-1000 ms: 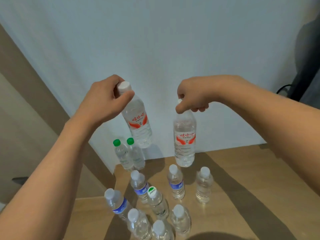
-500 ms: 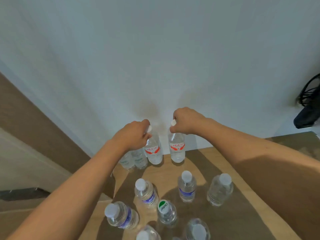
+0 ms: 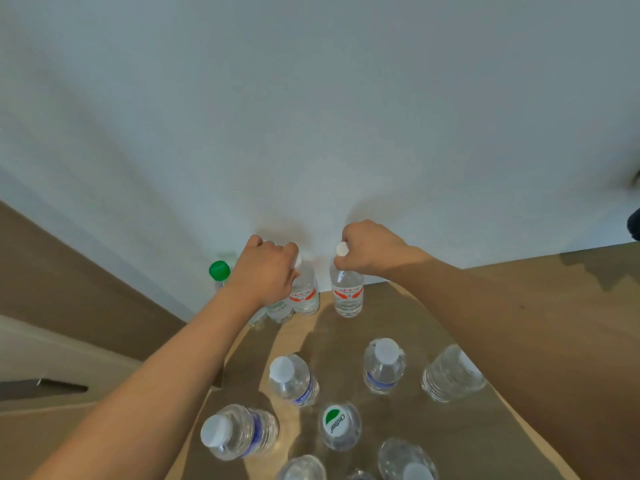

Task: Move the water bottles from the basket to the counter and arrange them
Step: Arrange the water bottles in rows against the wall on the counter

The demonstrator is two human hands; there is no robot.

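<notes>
Two clear bottles with red labels stand upright at the back of the wooden counter [image 3: 519, 306], close to the white wall. My left hand [image 3: 266, 271] grips the neck of the left red-label bottle [image 3: 306, 292]. My right hand [image 3: 370, 251] holds the right red-label bottle [image 3: 348, 292] at its white cap. The two bottles stand side by side with a small gap between them. A green-capped bottle [image 3: 220, 271] stands just left of my left hand, partly hidden behind my wrist. The basket is not in view.
Several more bottles stand nearer to me on the counter: blue-label ones [image 3: 382, 365] [image 3: 292, 379] [image 3: 239, 431], one with a green-and-white cap [image 3: 337, 424], a plain one [image 3: 450, 372]. The counter's left edge [image 3: 221, 368] drops off beside them. Bare counter lies to the right.
Both hands have carried the red-label bottles down from the air and away from me to the counter's back edge by the wall. The camera has moved closer.
</notes>
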